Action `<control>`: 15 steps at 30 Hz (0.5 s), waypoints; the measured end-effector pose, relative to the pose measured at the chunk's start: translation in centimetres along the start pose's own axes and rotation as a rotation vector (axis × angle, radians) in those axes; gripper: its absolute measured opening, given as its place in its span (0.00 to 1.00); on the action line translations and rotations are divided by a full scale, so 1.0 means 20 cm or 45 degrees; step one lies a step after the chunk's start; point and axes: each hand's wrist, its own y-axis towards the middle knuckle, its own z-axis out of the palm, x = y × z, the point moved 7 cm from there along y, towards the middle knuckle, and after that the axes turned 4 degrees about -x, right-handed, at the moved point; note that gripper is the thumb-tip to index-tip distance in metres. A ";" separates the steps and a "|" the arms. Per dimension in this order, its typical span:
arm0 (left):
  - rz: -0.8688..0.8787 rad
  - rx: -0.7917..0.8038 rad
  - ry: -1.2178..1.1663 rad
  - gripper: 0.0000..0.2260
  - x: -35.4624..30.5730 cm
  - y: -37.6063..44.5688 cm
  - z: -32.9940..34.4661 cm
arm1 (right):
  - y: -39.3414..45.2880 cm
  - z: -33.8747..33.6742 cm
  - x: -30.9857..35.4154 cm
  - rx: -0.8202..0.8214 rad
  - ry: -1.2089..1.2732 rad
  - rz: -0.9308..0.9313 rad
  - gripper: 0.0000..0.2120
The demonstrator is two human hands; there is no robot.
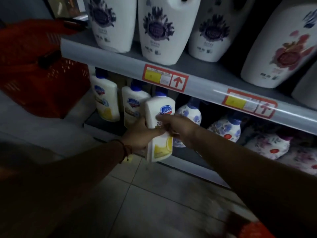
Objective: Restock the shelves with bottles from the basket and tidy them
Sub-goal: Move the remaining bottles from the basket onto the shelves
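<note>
A white bottle with a blue cap and a yellow lemon label (160, 127) is held upright at the front edge of the lower shelf (193, 159). My left hand (139, 135) grips its left side and back. My right hand (175, 126) grips it across the front from the right. Two matching bottles (106, 98) (133, 103) stand on the lower shelf to its left. A red basket (39, 69) sits at the left, beside the shelf end; what it holds is hidden.
Large white jugs with purple flower labels (159, 30) stand on the upper shelf (123, 64), and a jug with a red flower label (281, 47) at the right. Blue-flowered round bottles (190, 115) and floral refill pouches (267, 146) fill the lower shelf to the right. Another red object (253, 229) shows at the bottom right over the tiled floor.
</note>
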 end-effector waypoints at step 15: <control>0.272 -0.266 0.356 0.40 0.10 0.21 -0.11 | 0.08 0.07 0.05 -0.084 0.093 -0.041 0.24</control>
